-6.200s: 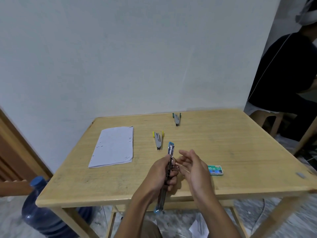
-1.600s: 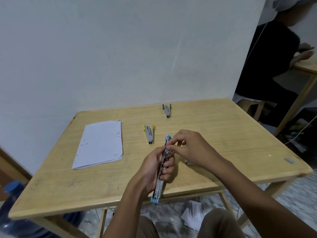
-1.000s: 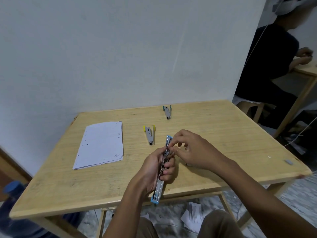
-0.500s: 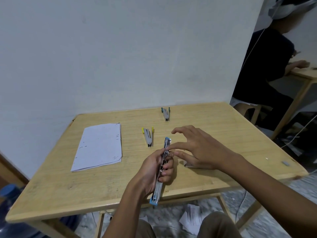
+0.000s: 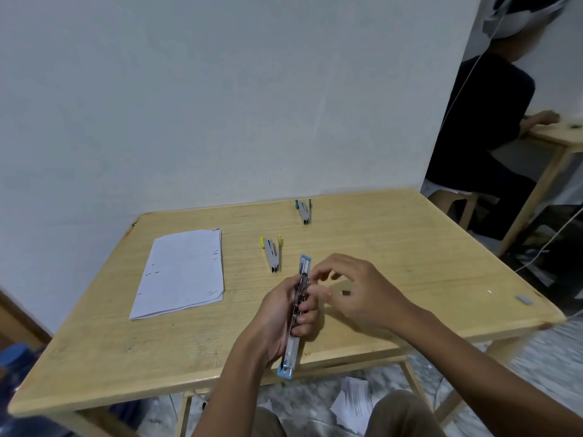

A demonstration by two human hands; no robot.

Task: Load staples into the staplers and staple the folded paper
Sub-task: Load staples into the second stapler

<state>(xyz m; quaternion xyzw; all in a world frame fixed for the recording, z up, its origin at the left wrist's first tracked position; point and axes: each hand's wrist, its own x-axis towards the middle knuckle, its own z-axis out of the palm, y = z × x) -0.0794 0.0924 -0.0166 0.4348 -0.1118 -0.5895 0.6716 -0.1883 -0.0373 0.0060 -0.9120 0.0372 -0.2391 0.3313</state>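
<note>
Task item: the blue stapler (image 5: 291,348) is held at lower centre of the frame, swung open to full length, with its far tip over the table and its near tip past the front edge.
Left hand: the left hand (image 5: 274,320) is wrapped round the stapler's middle, with the fingers curled and clamped on the metal channel.
Right hand: the right hand (image 5: 359,288) is poised just right of the stapler's upper half, fingers bent and apart; whether a staple strip is pinched cannot be told.
Other staplers: a yellow stapler (image 5: 272,254) lies just above and left of the held one, and a green stapler (image 5: 303,211) lies further up, near the wall. Both appear partly open.
Paper: the folded paper (image 5: 183,272) lies flat at centre left, well apart from both hands.
Handling, as judged: the stapler is taken to be light, rigid, smooth metal, hinged and sprung, so the halves may snap together. A hold on the channel sides at mid-length is advised, with fingers kept out of the track. Staple strips are judged brittle and easily broken.
Edges: the near end hangs beyond the front edge of the table (image 5: 94,357), so a dropped strip may be lost to the floor, where loose sheets (image 5: 353,402) lie.
Open room: bare wood is available right of the hands, as far as a small grey piece (image 5: 523,299) by the right edge. A seated person (image 5: 479,127) at upper right is well apart.
</note>
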